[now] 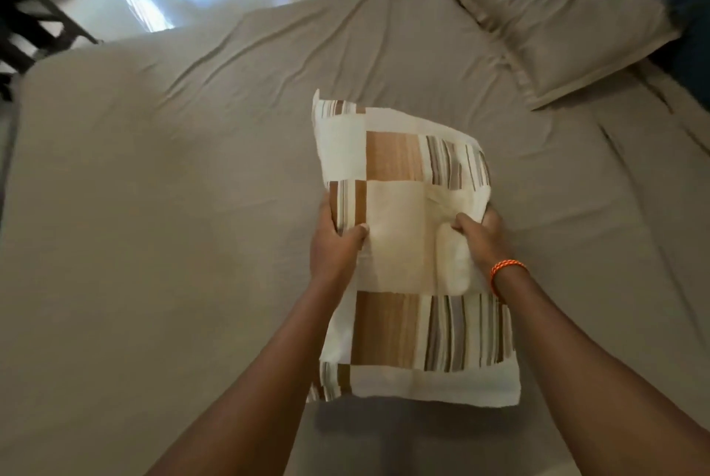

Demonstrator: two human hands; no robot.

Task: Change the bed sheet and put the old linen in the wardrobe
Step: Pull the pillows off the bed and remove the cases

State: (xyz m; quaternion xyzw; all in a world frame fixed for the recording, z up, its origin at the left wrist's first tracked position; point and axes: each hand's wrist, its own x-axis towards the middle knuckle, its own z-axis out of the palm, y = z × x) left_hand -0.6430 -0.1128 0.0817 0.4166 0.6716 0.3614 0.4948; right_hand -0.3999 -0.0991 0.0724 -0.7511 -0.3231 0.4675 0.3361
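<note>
You hold the patterned pillow [415,245] above the taupe sheet [153,245] near the bed's middle, your left hand [336,241] gripping its edge and your right hand [480,237] pinching the cover, likely to work the case off or on

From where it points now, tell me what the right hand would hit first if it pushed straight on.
The right hand already grips the patterned pillow, so that cloth comes first. Past it, the line runs up and left over the taupe sheet; nothing else seems to stand there, though depth is unclear.
</note>
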